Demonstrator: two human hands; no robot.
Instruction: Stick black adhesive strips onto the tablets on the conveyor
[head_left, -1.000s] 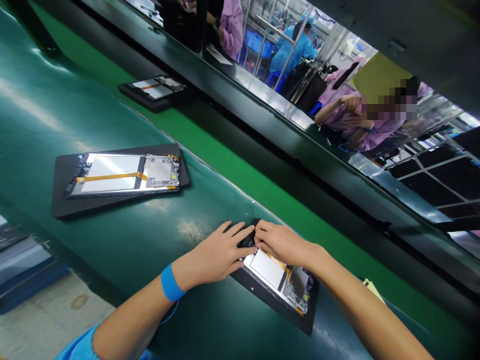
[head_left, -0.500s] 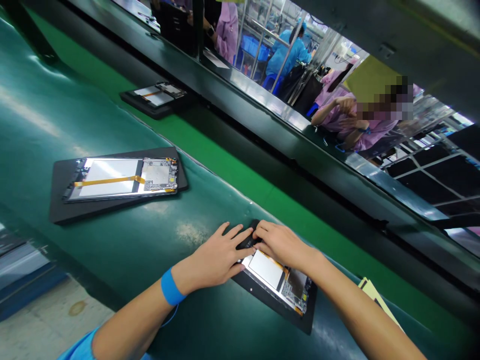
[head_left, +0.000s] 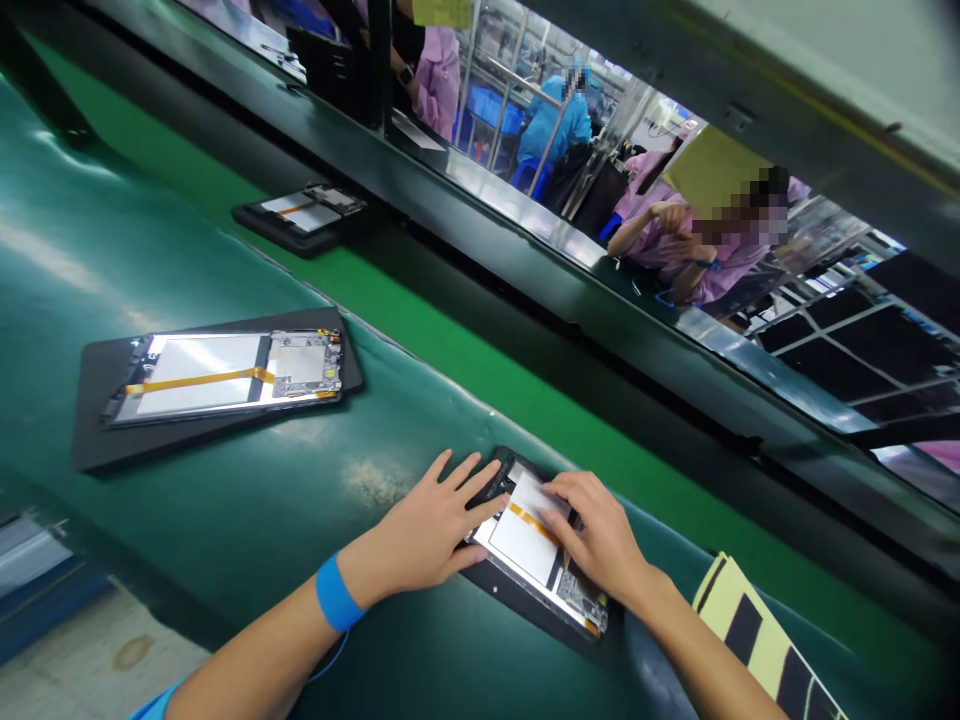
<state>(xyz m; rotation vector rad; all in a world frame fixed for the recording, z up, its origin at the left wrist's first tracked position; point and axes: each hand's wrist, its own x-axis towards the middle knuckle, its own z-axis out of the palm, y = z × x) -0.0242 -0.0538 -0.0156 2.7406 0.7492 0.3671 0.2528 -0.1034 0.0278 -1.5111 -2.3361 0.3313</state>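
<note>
An opened tablet lies on a black pad, its white battery, orange ribbon cable and circuit board exposed. My left hand rests with spread fingers on the tablet's left end, a blue band around the wrist. Over the battery and the far side of the tablet is my right hand, thumb apart from loosely bent fingers. I see nothing held in it, though its fingertips are slightly blurred. Part of the circuit board is hidden beneath that hand.
To the left, another opened tablet sits on a black pad. A third tablet lies on the green strip beyond the bench edge. Yellow-and-black sheets stand by my right forearm. Co-workers sit past the dark rail.
My right hand has left the tablet's left end and moved right over the battery, its fingers loosening from a pinch. My left hand stays in place. The view has shifted slightly.
</note>
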